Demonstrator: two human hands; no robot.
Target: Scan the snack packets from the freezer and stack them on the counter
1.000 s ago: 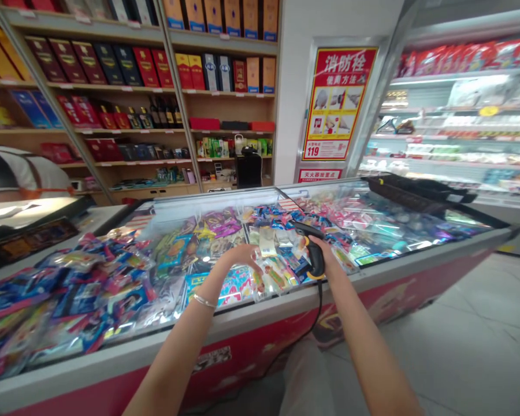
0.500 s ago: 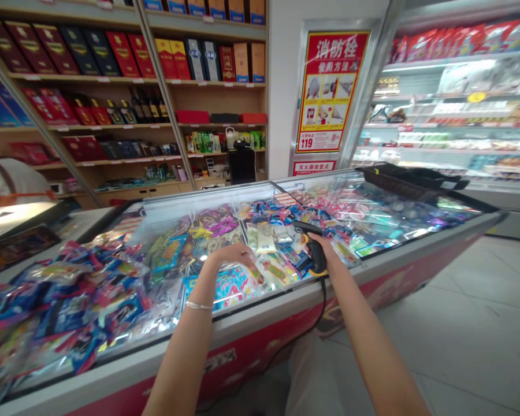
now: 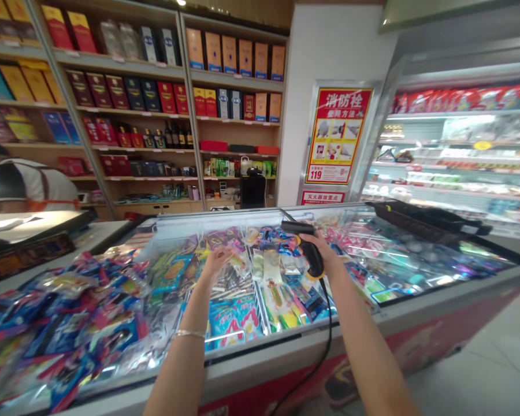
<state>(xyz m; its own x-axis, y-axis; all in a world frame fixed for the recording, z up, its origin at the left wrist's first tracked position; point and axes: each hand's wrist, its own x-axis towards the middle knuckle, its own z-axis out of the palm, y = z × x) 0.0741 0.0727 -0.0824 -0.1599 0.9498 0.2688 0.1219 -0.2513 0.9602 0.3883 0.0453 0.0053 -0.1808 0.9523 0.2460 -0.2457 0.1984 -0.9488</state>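
Right hand [image 3: 327,252]: closed round the handle of a black-and-yellow barcode scanner [image 3: 314,258]. The fingers wrap the upper handle just beneath the head, and the grip is firm, with the palm against the handle. The scanner stands nearly upright, its head directed towards the person's left. A black cable [image 3: 330,323] runs from the base of the handle down over the front of the chest freezer [image 3: 264,359].

Left hand [image 3: 218,260]: fingers drawn together on a clear-wrapped ice pop [image 3: 241,261], which extends from the fingertips towards the right hand. Blur prevents a reading of the print and of the exact placing of the thumb. The wrist bears a silver-coloured bracelet [image 3: 191,333].

Position of items: the ice pop is above the middle of the freezer, to the left of the scanner and apart from it. Below and nearer the person lie blue-and-pink packets [image 3: 234,319]; to their right, beyond a wire divider [image 3: 260,303], lies a packet with a green-and-red picture [image 3: 277,293]. A heap of blue-and-red packets [image 3: 69,315] is at the freezer's left end; a dark crate [image 3: 424,222] rests at the far right. A co-worker [image 3: 43,184] bends at the counter [image 3: 34,222], far left.
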